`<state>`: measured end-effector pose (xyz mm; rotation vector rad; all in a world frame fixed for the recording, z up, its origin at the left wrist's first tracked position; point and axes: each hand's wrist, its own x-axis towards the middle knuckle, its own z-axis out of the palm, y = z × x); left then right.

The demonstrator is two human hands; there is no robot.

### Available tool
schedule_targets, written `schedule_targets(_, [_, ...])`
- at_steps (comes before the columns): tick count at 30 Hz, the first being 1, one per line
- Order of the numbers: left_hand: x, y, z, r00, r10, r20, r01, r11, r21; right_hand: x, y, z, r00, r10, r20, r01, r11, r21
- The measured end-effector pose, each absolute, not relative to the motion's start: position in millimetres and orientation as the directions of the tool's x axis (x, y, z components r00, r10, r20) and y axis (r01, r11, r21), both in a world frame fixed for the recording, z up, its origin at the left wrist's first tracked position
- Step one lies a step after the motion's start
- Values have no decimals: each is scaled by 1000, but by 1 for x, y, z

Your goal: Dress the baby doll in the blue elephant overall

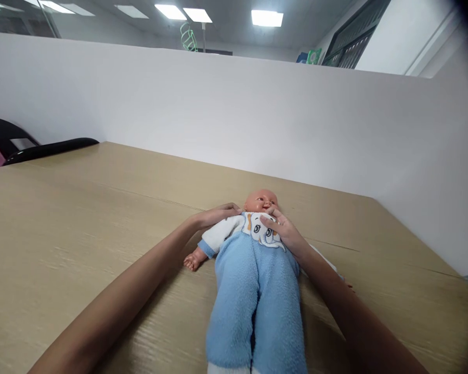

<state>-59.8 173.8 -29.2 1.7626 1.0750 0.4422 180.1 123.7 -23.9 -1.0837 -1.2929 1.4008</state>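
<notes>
A baby doll [257,291] lies face up on the wooden table, its bald head away from me and its legs toward me. It wears a fuzzy blue and white outfit with an animal face on the chest. My left hand [220,212] rests at the doll's shoulder on the left, fingers stretched toward the neck, with the fingertips partly hidden. Over the upper chest lies my right hand [281,226], thumb on the white bib and fingers near the chin, with a gap between them. My right forearm covers much of the doll's arm on that side.
The table [81,218] spreads around the doll, with a white partition wall [226,114] along its far edge. A black chair [50,150] stands at the far left. Above the partition, a green wire-like object [188,37] shows.
</notes>
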Motion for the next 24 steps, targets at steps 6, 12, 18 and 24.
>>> schedule_targets(6, [-90,185,-11,672,728,-135,505,-317,803,209,96,-9,-97,988,124,651,157,-743])
schedule_targets(12, [-89,187,-13,712,695,-96,503,-410,761,258,62,-32,-65,966,249,790,203,-578])
schedule_targets(18, [-75,170,9,645,764,31,648,-568,508,306,14,-69,-44,912,407,867,237,-439])
schedule_targets(24, [-6,125,24,659,626,417,557,-779,289,338,-20,-88,18,953,304,837,152,-526])
